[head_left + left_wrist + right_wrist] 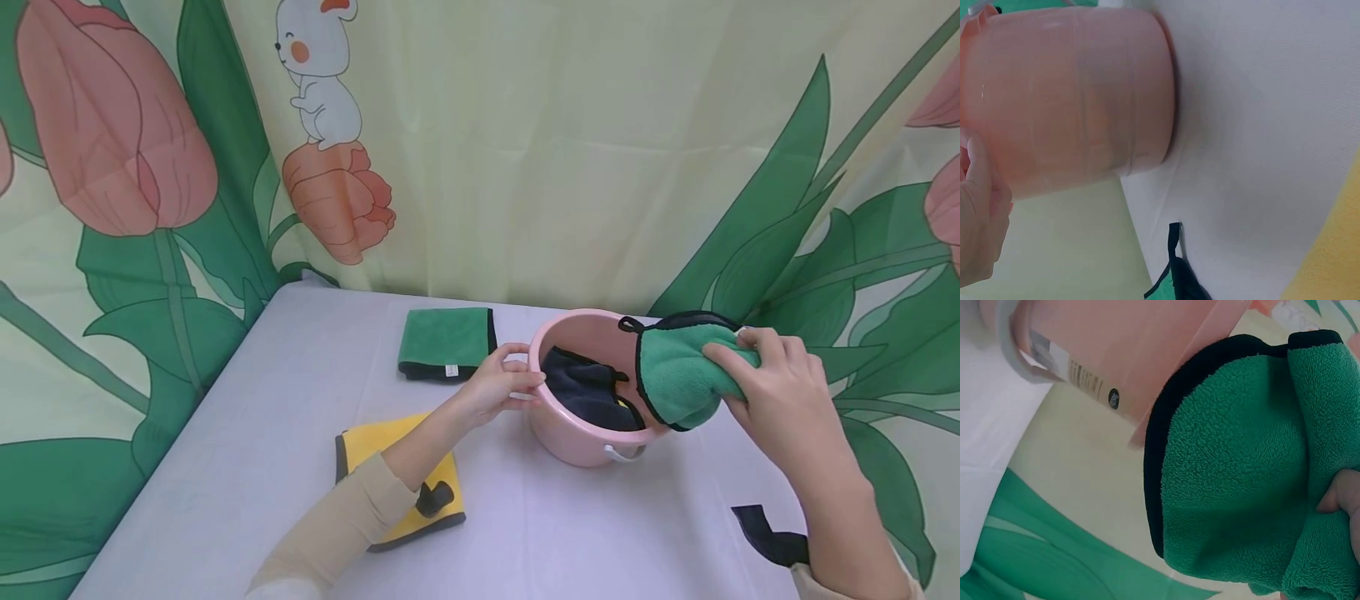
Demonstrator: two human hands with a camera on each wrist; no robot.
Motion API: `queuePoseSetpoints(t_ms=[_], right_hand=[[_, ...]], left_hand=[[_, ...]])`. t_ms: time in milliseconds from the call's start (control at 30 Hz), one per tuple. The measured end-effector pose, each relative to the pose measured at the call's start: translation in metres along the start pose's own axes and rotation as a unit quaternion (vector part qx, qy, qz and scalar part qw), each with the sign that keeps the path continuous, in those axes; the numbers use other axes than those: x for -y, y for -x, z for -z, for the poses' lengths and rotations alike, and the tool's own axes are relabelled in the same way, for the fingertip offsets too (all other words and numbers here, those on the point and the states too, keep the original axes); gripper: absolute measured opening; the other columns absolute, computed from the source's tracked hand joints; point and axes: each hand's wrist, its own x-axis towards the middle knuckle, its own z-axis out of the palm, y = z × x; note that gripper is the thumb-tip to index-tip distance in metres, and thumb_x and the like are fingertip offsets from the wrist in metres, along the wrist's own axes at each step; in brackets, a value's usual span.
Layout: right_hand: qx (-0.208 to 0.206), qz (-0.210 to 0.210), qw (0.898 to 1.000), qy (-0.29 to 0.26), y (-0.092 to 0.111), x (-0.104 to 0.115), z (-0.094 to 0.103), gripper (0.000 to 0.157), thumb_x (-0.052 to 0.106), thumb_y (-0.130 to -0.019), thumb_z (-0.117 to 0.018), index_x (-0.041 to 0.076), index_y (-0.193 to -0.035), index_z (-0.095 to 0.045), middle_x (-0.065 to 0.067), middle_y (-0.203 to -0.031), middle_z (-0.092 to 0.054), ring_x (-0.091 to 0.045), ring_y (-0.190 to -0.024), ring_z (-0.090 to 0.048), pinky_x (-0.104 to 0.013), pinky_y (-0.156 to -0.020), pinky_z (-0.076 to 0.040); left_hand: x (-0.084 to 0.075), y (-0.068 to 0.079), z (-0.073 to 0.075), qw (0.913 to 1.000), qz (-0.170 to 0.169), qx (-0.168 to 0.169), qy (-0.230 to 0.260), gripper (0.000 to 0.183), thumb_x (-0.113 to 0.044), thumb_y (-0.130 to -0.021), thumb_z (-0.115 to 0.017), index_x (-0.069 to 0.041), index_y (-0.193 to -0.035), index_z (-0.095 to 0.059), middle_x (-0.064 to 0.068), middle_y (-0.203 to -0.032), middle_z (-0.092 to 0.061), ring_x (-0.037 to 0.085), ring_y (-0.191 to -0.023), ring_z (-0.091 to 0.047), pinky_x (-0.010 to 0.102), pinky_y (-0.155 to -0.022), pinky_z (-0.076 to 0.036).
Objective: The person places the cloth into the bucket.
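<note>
My left hand grips the left rim of a pink bucket, its thumb over the edge; the left wrist view has that hand at its left side. A dark navy cloth lies inside the bucket, with a bit of yellow at its lower edge. In my right hand is a bunched green towel with black trim and a small loop, pinched between thumb and fingers. The towel overlaps the bucket's right rim in the head view. Up close in the right wrist view, the green towel shows its fluffy pile.
A folded green towel with a white tag lies behind my left hand. The yellow cloth with dark edging is partly under my left forearm. A black strap hangs by my right wrist. A printed curtain stands behind the white table.
</note>
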Motion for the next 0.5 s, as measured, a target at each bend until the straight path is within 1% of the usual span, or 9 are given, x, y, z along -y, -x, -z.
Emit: queuePoseSetpoints(t_ms=[100,300,500], right_hand=[[0.003,0.011,1.0,0.002,-0.009,0.002,-0.002,0.059,-0.005,-0.055,-0.077,0.012,-0.107,-0.055,-0.025,-0.109,-0.044,-0.049,-0.093,-0.041,-0.064,-0.069,-0.037],[-0.006,0.047,0.999,0.006,-0.024,0.008,-0.01,0.06,-0.005,-0.053,-0.08,0.013,-0.105,-0.056,-0.024,-0.105,-0.046,-0.048,-0.089,-0.043,-0.062,-0.066,-0.04],[0.011,0.079,0.997,0.014,-0.033,0.017,-0.025,0.057,-0.001,-0.056,-0.081,0.014,-0.106,-0.057,-0.023,-0.103,-0.047,-0.045,-0.088,-0.045,-0.057,-0.064,-0.043]], left_hand=[[0.001,-0.002,0.0,1.0,-0.001,0.0,-0.002,0.052,-0.005,-0.083,-0.065,-0.013,-0.129,-0.041,0.008,-0.092,-0.059,0.015,-0.071,-0.061,0.034,-0.072,-0.055],[0.002,-0.004,0.001,0.9999,-0.003,-0.002,-0.01,0.052,-0.007,-0.084,-0.065,-0.013,-0.129,-0.041,0.009,-0.095,-0.059,0.015,-0.072,-0.061,0.034,-0.072,-0.055],[0.002,-0.002,0.0,0.9999,-0.002,-0.002,-0.01,0.052,-0.006,-0.084,-0.065,-0.013,-0.129,-0.04,0.009,-0.094,-0.059,0.016,-0.073,-0.062,0.034,-0.072,-0.055]])
